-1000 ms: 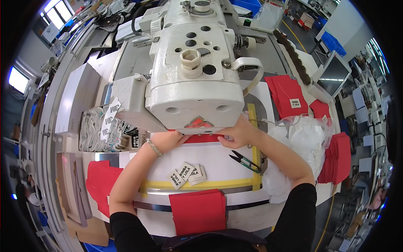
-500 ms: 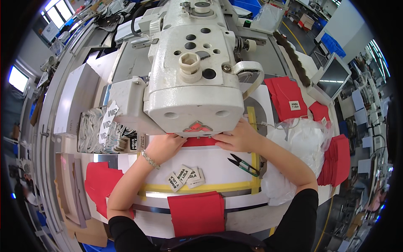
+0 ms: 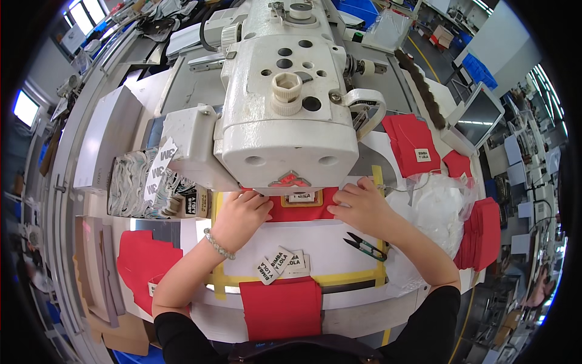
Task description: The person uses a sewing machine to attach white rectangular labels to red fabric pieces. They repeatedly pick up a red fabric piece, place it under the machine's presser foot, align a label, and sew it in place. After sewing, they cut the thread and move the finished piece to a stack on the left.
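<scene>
A red fabric piece [image 3: 280, 212] lies under the front of a white sewing machine [image 3: 291, 133], with a gold frame [image 3: 301, 203] around a white label on it. My left hand [image 3: 242, 218] grips the fabric's left end with bent fingers. My right hand [image 3: 361, 209] holds the right end, fingers curled on it. Below them, loose white labels [image 3: 279, 264] lie on a white sheet [image 3: 315, 236] bordered with yellow tape. Black-and-green thread snips [image 3: 365, 247] lie below my right hand. Some fingertips are hard to make out.
Red fabric stacks lie near me [image 3: 279, 312], at left [image 3: 139, 264], far right [image 3: 482, 233] and back right [image 3: 406, 145]. A label-filled box [image 3: 133, 185] and long white box [image 3: 103, 139] stand left. A plastic bag of white material [image 3: 436, 212] is right; a screen [image 3: 482, 115] stands behind it.
The red piece has come toward me from under the machine head, showing the framed label. Both hands have moved with it and now sit farther apart. The view has shifted slightly.
</scene>
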Tool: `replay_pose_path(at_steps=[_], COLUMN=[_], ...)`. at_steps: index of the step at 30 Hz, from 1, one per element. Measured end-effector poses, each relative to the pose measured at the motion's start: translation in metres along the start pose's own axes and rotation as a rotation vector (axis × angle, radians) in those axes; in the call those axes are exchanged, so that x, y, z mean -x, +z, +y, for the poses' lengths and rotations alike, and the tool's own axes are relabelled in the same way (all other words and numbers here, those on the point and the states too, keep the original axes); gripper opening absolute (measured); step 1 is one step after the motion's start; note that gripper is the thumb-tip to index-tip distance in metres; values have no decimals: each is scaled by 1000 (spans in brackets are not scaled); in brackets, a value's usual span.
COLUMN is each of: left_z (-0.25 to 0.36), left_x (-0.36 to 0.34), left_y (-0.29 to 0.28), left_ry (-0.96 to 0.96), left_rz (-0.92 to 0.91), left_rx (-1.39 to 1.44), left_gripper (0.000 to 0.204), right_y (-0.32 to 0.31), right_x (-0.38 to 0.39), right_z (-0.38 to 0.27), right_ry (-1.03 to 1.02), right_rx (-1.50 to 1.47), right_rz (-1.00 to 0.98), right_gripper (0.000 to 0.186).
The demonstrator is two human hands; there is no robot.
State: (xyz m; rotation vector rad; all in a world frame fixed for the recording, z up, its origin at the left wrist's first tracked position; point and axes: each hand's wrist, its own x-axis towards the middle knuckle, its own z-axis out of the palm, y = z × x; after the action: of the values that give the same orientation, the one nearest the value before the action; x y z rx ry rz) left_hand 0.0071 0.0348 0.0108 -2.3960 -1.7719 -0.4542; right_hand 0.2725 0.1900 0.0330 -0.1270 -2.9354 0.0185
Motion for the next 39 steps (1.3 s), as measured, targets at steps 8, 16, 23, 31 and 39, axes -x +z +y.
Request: replay_pose_path(at_steps=[8, 16, 23, 31, 39], left_z=[2, 21, 26, 19, 33], left_x=[-2, -4, -10, -8, 12], left_y=[1, 9, 29, 25, 3], left_ry=[49, 28, 164, 293, 376], left_rz=[-86, 13, 199, 227, 145], left_rx=[91, 11, -241, -218, -191], left_gripper=[23, 31, 21, 12, 20], right_y=[6, 18, 9, 13, 5], right_x=[-1, -3, -2, 8, 15], right_z=[-2, -5, -4, -6, -28], right_ry=[-31, 87, 238, -147, -186], right_rx=[-38, -127, -373, 174, 108], right_rz=[77, 202, 289, 228, 226], right_gripper=[6, 12, 8, 12, 13])
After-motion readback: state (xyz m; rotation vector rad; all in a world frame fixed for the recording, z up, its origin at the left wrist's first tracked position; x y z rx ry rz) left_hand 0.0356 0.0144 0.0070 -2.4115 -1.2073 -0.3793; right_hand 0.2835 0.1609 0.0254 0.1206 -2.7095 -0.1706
